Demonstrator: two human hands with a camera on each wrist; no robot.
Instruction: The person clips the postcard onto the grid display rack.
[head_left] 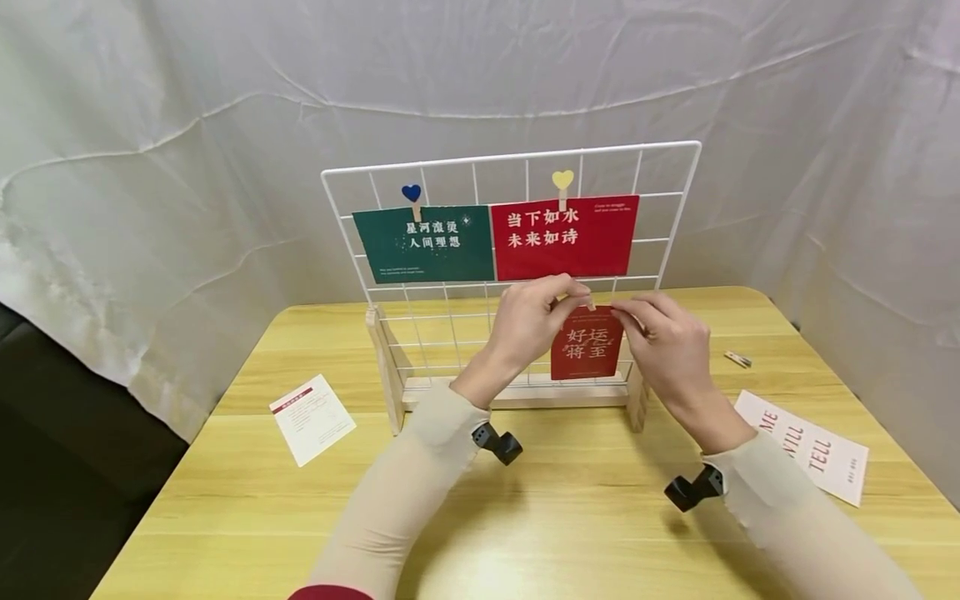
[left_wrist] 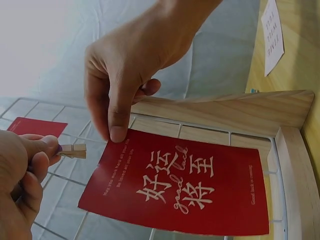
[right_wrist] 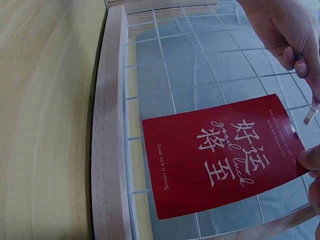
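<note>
My right hand point(head_left: 670, 346) pinches the top right corner of a red card point(head_left: 587, 343) with white lettering, against the lower right part of a white wire grid point(head_left: 455, 343). In the left wrist view, thumb and fingers of my left hand point(left_wrist: 25, 175) pinch a small wooden clothespin point(left_wrist: 74, 150), with a bit of purple showing at the fingertips. The clothespin is near the card's top edge but apart from it. Above, a green card point(head_left: 427, 260) hangs under a blue heart clothespin point(head_left: 412, 194), and a wider red card point(head_left: 558, 260) under a yellow heart clothespin point(head_left: 562, 181).
Wooden feet point(head_left: 386, 375) and a wooden base bar hold the grid up on the table point(head_left: 510, 533). A white printed card point(head_left: 312, 418) lies at left. At right are a loose clothespin point(head_left: 737, 359) and a white card with red letters point(head_left: 840, 467), partly under my right arm.
</note>
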